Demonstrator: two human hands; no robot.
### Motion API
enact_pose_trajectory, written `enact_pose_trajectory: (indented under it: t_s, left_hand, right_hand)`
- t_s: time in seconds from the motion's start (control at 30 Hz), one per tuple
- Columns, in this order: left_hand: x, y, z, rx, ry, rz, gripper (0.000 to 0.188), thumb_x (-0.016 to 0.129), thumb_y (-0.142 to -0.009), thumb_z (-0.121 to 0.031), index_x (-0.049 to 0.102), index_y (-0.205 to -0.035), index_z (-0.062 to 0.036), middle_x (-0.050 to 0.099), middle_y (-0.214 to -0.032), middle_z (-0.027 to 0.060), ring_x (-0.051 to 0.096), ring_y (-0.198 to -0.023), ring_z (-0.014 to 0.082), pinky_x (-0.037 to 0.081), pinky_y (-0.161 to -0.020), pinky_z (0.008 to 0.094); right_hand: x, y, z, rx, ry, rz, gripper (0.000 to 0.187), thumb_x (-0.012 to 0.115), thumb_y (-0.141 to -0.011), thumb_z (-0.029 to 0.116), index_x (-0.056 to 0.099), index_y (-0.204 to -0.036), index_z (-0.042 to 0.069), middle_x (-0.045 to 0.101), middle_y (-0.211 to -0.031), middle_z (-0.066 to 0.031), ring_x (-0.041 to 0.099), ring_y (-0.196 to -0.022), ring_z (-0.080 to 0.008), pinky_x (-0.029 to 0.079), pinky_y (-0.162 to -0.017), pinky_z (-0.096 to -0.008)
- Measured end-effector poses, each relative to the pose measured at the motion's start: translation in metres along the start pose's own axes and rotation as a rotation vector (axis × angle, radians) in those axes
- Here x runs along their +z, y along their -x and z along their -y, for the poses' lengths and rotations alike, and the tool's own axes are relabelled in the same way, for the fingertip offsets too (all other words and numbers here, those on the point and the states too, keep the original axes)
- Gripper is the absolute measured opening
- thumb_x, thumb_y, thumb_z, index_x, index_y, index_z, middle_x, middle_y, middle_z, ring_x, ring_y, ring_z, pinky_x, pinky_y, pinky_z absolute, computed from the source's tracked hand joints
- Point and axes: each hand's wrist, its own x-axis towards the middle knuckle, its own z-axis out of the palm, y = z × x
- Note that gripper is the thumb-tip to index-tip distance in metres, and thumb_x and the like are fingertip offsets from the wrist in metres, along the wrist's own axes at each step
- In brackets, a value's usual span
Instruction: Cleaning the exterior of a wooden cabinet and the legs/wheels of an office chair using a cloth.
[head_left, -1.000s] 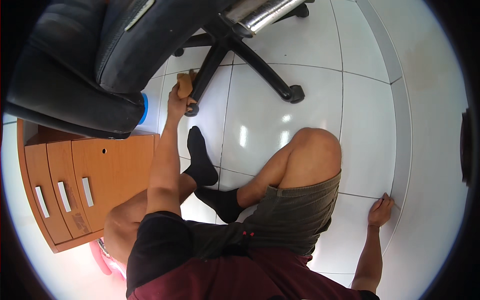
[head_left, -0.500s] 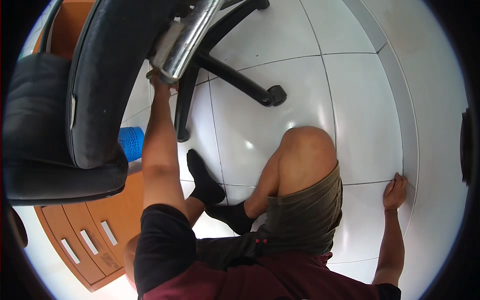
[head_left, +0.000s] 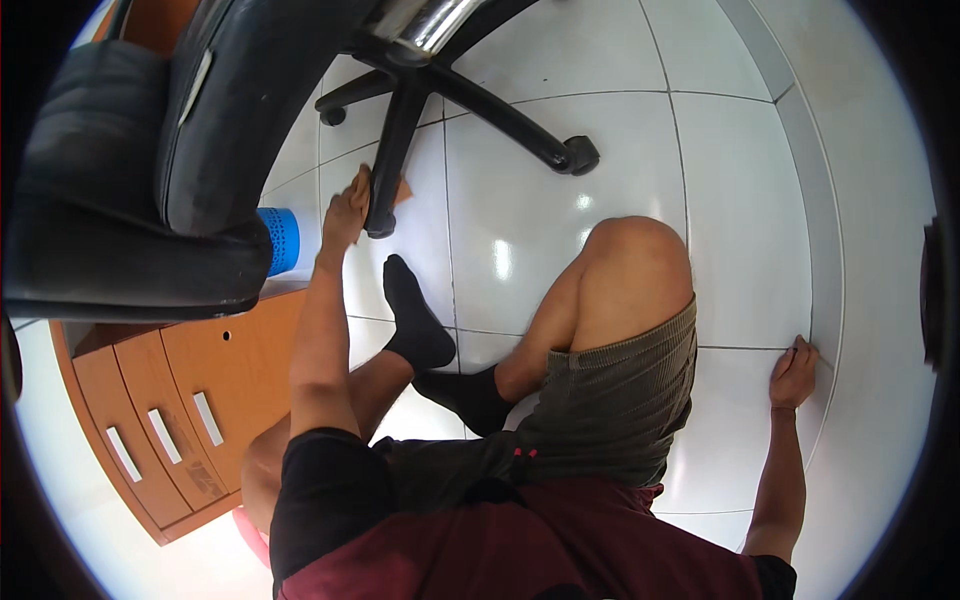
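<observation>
My left hand (head_left: pixel 346 212) is closed at the black leg (head_left: pixel 398 150) of a swivel chair's base, close to its end. A flat orange-brown cloth-like piece (head_left: pixel 403 190) sticks out on the far side of that leg, most of it hidden behind the leg and my fingers. Far to the right, my right hand (head_left: pixel 793 376) rests on the tiled floor against the foot of the wall, fingers stretched forward and holding nothing. The chair's padded black seat and back (head_left: pixel 225 130) lean over at the upper left, with a chrome column (head_left: pixel 432 25) at the top.
A blue perforated basket (head_left: pixel 284 240) stands beyond my left forearm. Below it is a wooden drawer cabinet (head_left: pixel 235 370) with pale handles. My feet in black socks (head_left: pixel 418 318) lie on the white floor tiles (head_left: pixel 560 210). A pale wall (head_left: pixel 870 250) runs along the right.
My left hand has come from up by the chrome column down to the base leg's end. The chair's base and column have shifted upward in view. My right hand stays at the wall.
</observation>
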Motion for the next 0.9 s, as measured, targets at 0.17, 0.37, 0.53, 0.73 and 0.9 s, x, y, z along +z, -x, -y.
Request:
enact_pose_trajectory:
  t_s: [0.17,0.37,0.53,0.73,0.9]
  left_hand:
    - [-0.058,0.007,-0.064,-0.045,0.066,0.023,0.035,0.05,-0.082,-0.011,0.052,-0.116,-0.0051,0.057,-0.097,0.0174,0.059,-0.08,0.0356,0.049,-0.068,0.0384]
    - [-0.09,0.013,-0.098,-0.429,0.106,0.13,0.043,0.053,-0.077,-0.011,0.052,-0.12,-0.0124,0.055,-0.094,0.0169,0.059,-0.083,0.0373,0.049,-0.072,0.0372]
    - [-0.111,0.032,-0.088,-0.454,0.285,0.203,0.041,0.057,-0.075,-0.013,0.056,-0.116,-0.0144,0.056,-0.096,0.0181,0.06,-0.083,0.0347,0.049,-0.072,0.0367]
    - [-0.15,0.047,-0.082,-0.662,0.676,0.014,0.033,0.065,-0.073,-0.023,0.062,-0.102,-0.0068,0.062,-0.091,0.0189,0.063,-0.079,0.03,0.05,-0.068,0.0343]
    - [-0.217,0.059,-0.079,-0.674,0.715,0.124,0.041,0.07,-0.071,-0.035,0.064,-0.093,-0.0017,0.065,-0.08,0.0171,0.064,-0.073,0.0282,0.049,-0.067,0.0317]
  right_hand:
    - [-0.004,0.01,0.001,0.024,0.024,-0.005,0.027,0.041,-0.089,0.02,0.051,-0.112,0.009,0.049,-0.109,-0.0122,0.055,-0.089,-0.0317,0.048,-0.069,-0.04]
    - [-0.006,0.004,0.015,0.033,0.023,-0.048,0.027,0.042,-0.088,0.019,0.05,-0.112,0.009,0.053,-0.102,-0.0116,0.056,-0.087,-0.0334,0.048,-0.068,-0.0408]
    - [-0.011,-0.053,0.058,0.197,-0.186,-0.042,0.025,0.046,-0.087,0.016,0.052,-0.109,0.007,0.057,-0.086,-0.0107,0.057,-0.074,-0.0268,0.048,-0.065,-0.035]
    - [-0.077,-0.181,0.238,-0.088,-1.022,0.091,0.023,0.055,-0.084,0.015,0.056,-0.105,0.004,0.058,-0.078,-0.0081,0.056,-0.068,-0.0125,0.047,-0.059,-0.026]
    - [-0.064,-0.253,0.364,-0.376,-0.918,0.149,0.027,0.058,-0.082,0.025,0.059,-0.099,0.004,0.063,-0.086,-0.0114,0.061,-0.076,-0.0221,0.047,-0.067,-0.0293]
